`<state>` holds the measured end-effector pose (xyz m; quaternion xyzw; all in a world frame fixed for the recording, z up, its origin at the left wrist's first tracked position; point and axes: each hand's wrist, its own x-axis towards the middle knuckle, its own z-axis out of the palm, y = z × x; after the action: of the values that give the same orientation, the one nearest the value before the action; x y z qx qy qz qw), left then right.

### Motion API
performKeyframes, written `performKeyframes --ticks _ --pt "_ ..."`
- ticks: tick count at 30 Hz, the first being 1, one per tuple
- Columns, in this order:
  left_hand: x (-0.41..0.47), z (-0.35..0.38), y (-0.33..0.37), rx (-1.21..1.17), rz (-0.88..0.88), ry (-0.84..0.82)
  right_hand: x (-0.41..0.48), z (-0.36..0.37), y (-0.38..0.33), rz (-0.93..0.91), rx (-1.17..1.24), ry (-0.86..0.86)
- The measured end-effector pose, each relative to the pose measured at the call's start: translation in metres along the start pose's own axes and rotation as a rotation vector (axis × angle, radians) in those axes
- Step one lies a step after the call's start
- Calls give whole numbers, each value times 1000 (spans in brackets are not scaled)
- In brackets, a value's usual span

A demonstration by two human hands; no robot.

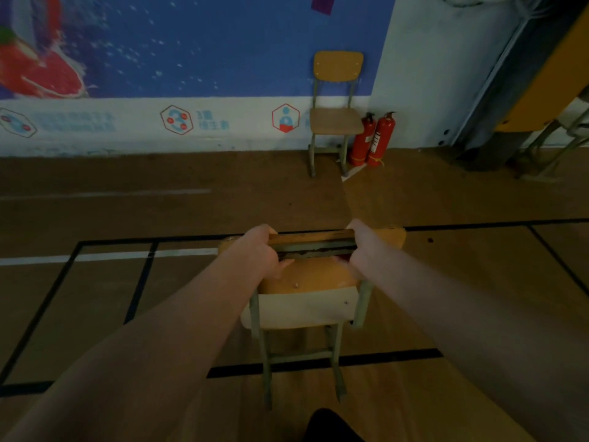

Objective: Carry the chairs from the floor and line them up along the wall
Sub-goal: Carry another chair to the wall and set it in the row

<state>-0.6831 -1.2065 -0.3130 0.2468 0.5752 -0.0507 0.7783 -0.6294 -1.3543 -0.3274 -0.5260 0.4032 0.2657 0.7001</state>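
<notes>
Chair, wood on metal legs, left hand, right hand, grips clasping it

Fingertips of the left hand and right hand hide behind the chair; the wall lettering blurs unreadably.

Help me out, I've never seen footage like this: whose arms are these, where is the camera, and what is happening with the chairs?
There is no machine here. This is one picture from a camera worn on a person's head, looking forward and down, so the two bare arms are that person's own. The left hand and right hand each grip a wooden edge of the near chair, fingers curled round it. Ahead, a second chair stands against the painted wall, beside two red fire extinguishers. The wooden floor carries painted lines.
</notes>
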Motion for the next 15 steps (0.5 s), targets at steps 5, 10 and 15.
performKeyframes --ticks 5,10,15 --pt "32 54 52 -13 -30 -17 39 45 -53 7 -9 1" --pt "78 122 108 65 -10 15 96 99 -117 42 -5 -30" --pt "116 167 156 -7 -43 72 139 149 -169 60 -21 -76"
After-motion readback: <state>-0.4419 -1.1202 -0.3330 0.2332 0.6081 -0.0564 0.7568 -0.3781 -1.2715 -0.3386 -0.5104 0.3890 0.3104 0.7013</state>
